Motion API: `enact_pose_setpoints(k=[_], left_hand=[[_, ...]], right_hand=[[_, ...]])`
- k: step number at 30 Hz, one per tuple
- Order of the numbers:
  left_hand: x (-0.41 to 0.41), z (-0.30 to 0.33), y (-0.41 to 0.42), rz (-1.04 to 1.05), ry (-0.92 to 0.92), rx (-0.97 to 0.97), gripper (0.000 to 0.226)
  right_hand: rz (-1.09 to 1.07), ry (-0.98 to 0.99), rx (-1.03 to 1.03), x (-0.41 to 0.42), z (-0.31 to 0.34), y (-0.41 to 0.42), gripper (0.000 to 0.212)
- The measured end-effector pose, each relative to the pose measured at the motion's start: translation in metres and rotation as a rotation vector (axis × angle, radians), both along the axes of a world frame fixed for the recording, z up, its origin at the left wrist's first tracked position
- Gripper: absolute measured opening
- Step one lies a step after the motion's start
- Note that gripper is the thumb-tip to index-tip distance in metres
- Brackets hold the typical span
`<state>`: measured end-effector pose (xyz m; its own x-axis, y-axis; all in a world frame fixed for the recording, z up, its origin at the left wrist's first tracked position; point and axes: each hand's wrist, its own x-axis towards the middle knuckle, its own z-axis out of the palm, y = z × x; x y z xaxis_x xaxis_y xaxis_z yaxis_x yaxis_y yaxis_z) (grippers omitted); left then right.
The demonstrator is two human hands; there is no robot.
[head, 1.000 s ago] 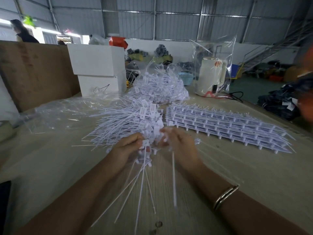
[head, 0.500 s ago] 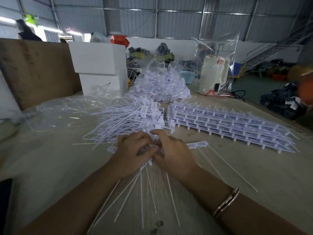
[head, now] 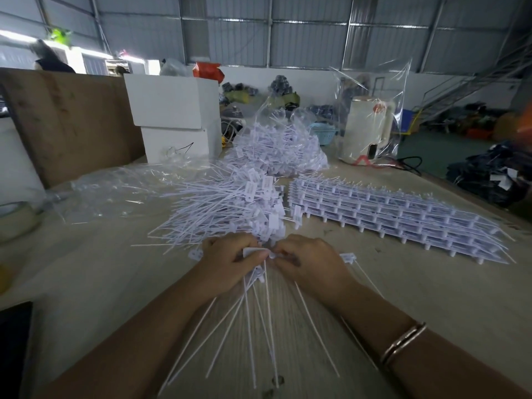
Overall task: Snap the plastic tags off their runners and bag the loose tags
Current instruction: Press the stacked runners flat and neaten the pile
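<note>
My left hand (head: 227,264) and my right hand (head: 309,262) meet at the table's middle and both pinch the heads of a small bunch of white plastic tags (head: 253,253); the tags' thin tails (head: 259,326) fan out toward me. Just beyond my hands lies a heap of loose tags (head: 230,205). To the right sits a stack of tags still on their runners (head: 397,217). A clear bag filled with tags (head: 280,151) stands behind the heap. One loose tag (head: 349,257) lies right of my right hand.
Empty clear bags (head: 115,188) lie crumpled at the left on the wooden table (head: 431,298). White boxes (head: 175,116) and a brown board (head: 69,122) stand behind. A white kettle in plastic (head: 368,131) is at the back right. A tape roll (head: 17,220) sits far left.
My hands have drawn together and a little toward me, closing on the bunch of tags. One tag now lies loose on the table right of my right hand.
</note>
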<state>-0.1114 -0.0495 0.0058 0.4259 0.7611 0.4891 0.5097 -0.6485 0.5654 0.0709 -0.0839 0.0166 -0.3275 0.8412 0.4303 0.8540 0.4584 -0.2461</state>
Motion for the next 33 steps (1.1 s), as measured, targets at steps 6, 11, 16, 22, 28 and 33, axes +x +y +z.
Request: enact_pose_setpoints(k=[6,11,16,22,28,33], left_hand=[[0.0,0.001,0.0,-0.048,-0.084,-0.018,0.021],[-0.004,0.009,-0.005,-0.157,-0.329,-0.216,0.016],[-0.008,0.006,-0.006,0.073,-0.058,-0.114,0.024],[0.0,0.007,-0.007,0.145,0.004,0.023,0.055],[-0.001,0.006,-0.005,0.055,0.092,0.038,0.055],[-0.007,0.006,0.0,0.019,0.028,-0.019,0.028]], right_hand=[[0.087,0.372,-0.16,-0.002,0.002,-0.002,0.026],[0.02,0.9,-0.203,0.002,0.007,0.0,0.025],[-0.064,0.448,-0.104,0.019,0.003,0.001,0.012],[0.039,0.099,0.14,-0.008,-0.003,0.002,0.037],[0.091,0.079,0.12,-0.006,-0.005,0.002,0.04],[0.014,-0.023,0.028,0.008,-0.003,0.005,0.021]])
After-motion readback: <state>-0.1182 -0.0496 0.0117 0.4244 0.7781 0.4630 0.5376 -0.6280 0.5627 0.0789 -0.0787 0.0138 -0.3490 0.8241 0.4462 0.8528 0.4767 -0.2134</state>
